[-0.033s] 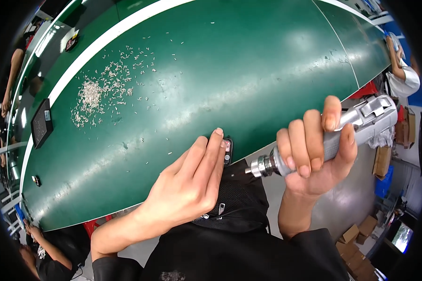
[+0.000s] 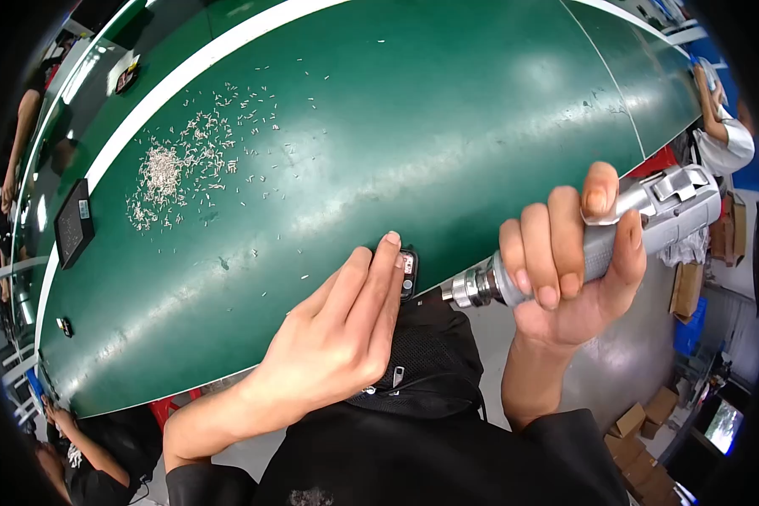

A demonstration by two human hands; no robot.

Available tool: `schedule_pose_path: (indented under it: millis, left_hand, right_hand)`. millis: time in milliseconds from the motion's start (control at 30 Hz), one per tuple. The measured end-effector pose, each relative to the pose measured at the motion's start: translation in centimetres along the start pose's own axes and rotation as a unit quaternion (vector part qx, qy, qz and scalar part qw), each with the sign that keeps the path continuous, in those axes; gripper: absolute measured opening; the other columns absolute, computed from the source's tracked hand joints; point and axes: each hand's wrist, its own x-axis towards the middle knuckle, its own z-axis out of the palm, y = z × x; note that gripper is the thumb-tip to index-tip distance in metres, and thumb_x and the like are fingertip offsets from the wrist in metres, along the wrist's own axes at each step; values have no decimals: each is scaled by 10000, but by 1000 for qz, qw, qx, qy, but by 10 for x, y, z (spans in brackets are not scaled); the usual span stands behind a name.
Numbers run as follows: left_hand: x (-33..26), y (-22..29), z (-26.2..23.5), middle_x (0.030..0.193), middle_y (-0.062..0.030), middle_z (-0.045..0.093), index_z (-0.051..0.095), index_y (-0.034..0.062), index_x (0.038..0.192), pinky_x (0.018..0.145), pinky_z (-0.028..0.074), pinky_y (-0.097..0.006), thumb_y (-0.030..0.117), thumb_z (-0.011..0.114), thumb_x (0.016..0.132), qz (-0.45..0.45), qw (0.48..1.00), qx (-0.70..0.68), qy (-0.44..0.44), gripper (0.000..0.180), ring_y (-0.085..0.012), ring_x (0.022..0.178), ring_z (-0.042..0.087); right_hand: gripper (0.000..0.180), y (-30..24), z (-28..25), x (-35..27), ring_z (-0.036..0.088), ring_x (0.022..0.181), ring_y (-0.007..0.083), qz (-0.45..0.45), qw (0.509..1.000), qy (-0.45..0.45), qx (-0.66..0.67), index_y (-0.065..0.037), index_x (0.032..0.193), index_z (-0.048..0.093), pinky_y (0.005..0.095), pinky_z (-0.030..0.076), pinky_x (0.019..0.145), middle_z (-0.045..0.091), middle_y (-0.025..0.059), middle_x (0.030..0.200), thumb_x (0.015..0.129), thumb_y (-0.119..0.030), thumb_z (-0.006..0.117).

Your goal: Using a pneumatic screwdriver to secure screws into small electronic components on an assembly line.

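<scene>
My right hand (image 2: 569,270) is wrapped around a grey and silver powered screwdriver (image 2: 599,253), held in the air right of the table edge. Its metal nose points left, toward a small black device (image 2: 409,274) with rounded corners. That device lies at the near edge of the green table (image 2: 481,126). My left hand (image 2: 337,325) has its fingers stretched along the device's left side, touching and steadying it. The fingers cover part of the device, and the left thumb is hidden beneath the hand.
Many tiny pale screw-like pieces (image 2: 162,169) lie heaped and scattered at the far left. Beyond them is a dark tray (image 2: 74,223). A small dark part (image 2: 65,326) sits near the left end. Other people (image 2: 93,451) sit around the table, and cardboard boxes (image 2: 645,422) stand at right.
My right hand and the screwdriver have shifted slightly, with the nose a little higher and drawn back from the device. My left hand and the device stay in place.
</scene>
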Motion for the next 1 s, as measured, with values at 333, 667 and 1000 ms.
schedule_pose_path:
  millis: [333, 667, 1000]
  left_hand:
    - [-5, 4, 4, 1151, -255, 581, 628, -136, 996, 768, 542, -330, -24, 634, 645, -35, 999, -16, -4, 369, -288, 934, 591]
    - [-8, 6, 9, 1143, -259, 583, 634, -131, 987, 764, 541, -325, -7, 638, 634, -48, 998, -25, 17, 374, -289, 930, 589]
    - [-9, 1, 9, 1122, -257, 595, 638, -131, 997, 802, 524, -326, 28, 618, 650, -31, 999, -13, 23, 382, -288, 937, 583]
  right_hand:
    - [264, 16, -4, 24, 366, 419, 79, 19, 991, -25, -128, -65, 960, 512, 259, 357, 477, 375, -28, 519, 994, -288, 376]
    - [241, 23, -3, 24, 370, 412, 78, 31, 990, -28, -133, -76, 940, 501, 259, 364, 472, 376, -31, 518, 986, -284, 387]
    - [227, 14, -4, 26, 401, 433, 84, 40, 985, -112, -125, -77, 965, 474, 254, 376, 495, 391, -27, 530, 980, -287, 391]
